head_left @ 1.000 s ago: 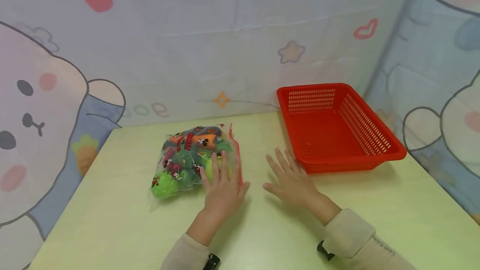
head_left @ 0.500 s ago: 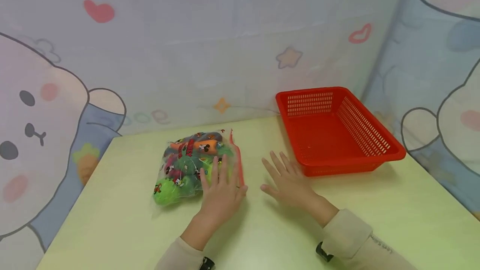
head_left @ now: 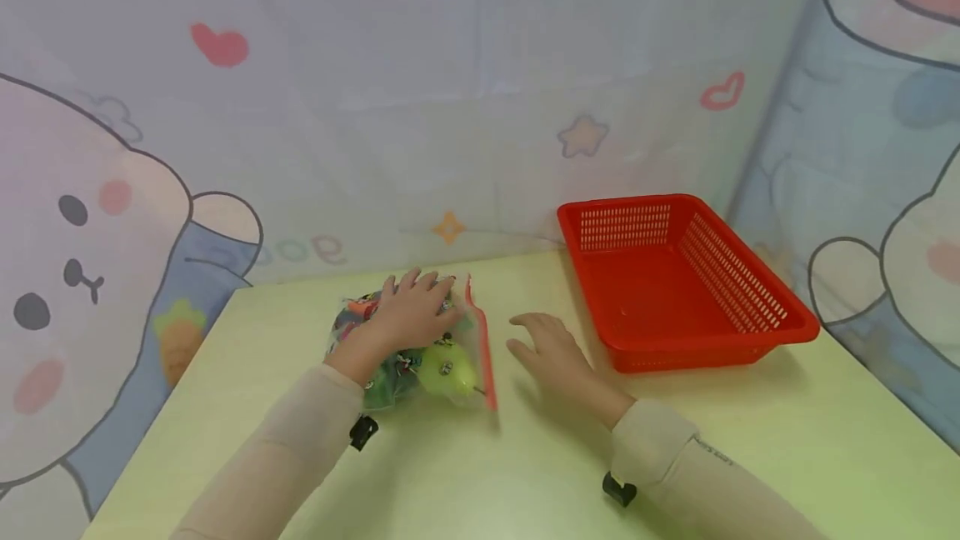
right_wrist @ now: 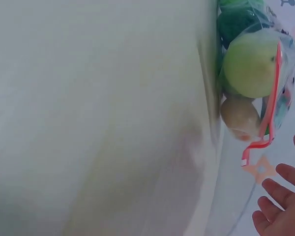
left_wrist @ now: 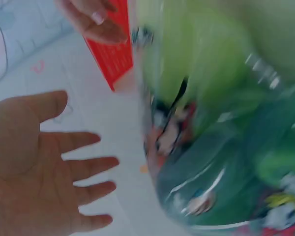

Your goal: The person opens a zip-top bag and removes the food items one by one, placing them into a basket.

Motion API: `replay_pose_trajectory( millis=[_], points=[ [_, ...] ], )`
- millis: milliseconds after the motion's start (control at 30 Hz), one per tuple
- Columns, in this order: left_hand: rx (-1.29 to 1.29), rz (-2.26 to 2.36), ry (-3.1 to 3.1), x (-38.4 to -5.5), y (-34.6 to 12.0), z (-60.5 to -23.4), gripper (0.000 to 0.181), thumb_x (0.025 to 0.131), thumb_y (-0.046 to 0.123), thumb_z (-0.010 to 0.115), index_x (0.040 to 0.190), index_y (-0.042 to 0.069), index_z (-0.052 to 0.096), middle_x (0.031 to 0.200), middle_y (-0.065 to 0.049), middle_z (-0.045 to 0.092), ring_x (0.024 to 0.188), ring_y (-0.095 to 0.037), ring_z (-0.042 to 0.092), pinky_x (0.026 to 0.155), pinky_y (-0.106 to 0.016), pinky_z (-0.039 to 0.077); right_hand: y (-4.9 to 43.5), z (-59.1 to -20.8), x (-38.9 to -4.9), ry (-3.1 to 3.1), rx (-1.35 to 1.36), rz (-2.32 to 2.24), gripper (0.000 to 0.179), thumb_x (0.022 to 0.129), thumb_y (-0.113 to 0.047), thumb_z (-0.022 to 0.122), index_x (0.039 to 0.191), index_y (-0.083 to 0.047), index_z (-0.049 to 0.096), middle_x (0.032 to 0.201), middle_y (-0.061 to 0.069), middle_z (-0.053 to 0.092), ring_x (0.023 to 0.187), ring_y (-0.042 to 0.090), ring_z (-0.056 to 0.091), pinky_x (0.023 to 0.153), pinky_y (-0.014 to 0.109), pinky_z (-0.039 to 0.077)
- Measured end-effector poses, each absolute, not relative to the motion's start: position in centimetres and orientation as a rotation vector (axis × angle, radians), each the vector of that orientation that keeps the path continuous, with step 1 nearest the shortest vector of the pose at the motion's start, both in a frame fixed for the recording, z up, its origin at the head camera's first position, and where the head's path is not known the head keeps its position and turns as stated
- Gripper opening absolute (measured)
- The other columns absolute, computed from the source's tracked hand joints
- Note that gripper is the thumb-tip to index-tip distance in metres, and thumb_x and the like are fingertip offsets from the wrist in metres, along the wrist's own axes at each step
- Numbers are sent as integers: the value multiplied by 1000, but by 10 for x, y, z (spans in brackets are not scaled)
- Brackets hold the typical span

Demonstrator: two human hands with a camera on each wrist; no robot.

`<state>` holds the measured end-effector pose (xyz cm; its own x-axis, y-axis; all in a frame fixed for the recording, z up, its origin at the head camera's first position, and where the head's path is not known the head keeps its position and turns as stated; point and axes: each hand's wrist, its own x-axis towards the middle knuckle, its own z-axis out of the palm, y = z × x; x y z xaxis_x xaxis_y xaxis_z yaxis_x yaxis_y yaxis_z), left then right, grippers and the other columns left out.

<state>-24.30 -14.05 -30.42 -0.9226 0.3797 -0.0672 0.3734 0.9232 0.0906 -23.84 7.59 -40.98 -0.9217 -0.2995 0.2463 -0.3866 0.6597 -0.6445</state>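
Observation:
A clear zip bag (head_left: 450,369) printed with small cartoon figures lies on the table left of centre, packed with toy fruit and vegetables in green, orange and dark tones. Its red zip strip (head_left: 484,348) faces right. My left hand (head_left: 411,313) is over the bag's far part, fingers spread and pointing away; the left wrist view shows the fingers (left_wrist: 91,169) nearly straight beside the bulging plastic (left_wrist: 206,162). My right hand (head_left: 558,361) hovers between bag and basket with relaxed fingers, holding nothing. In the right wrist view, a round yellow-green toy (right_wrist: 250,64) shows through the plastic.
A red plastic basket (head_left: 697,332) with slotted walls stands at the right of the pale yellow table (head_left: 465,473), and no contents show in it. A cloth backdrop (head_left: 480,107) with cartoon bears hangs behind and at both sides.
My left hand has moved from the bag's near right corner up and left over its far part. The right hand has shifted slightly left, its fingers bending more. The head view has tilted up a little.

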Motion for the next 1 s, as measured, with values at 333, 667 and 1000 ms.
replay_pose_trajectory(
  millis=[333,667,1000],
  points=[
    [411,186,2655,-314,-137,-297,59,97,46,34,146,16,22,152,-8,25,139,-30,22,110,-50,22,46,-428,-292,-2710,286,1691,34,95,-23,46,120,-2,55,122,14,58,116,29,51,99,43,39],
    [412,64,2636,-350,-120,-298,58,98,45,29,145,11,27,151,-8,27,139,-27,24,111,-44,22,18,-429,-341,-2056,-309,2896,43,96,-17,40,135,2,40,136,19,47,120,27,52,101,38,39],
    [602,198,2675,-407,-129,-354,51,96,43,37,134,10,46,138,-7,46,124,-22,45,103,-40,34,9,-421,-356,-2048,-275,2921,28,96,-25,45,106,-3,58,72,-4,59,59,4,52,57,18,44]
  ],
)
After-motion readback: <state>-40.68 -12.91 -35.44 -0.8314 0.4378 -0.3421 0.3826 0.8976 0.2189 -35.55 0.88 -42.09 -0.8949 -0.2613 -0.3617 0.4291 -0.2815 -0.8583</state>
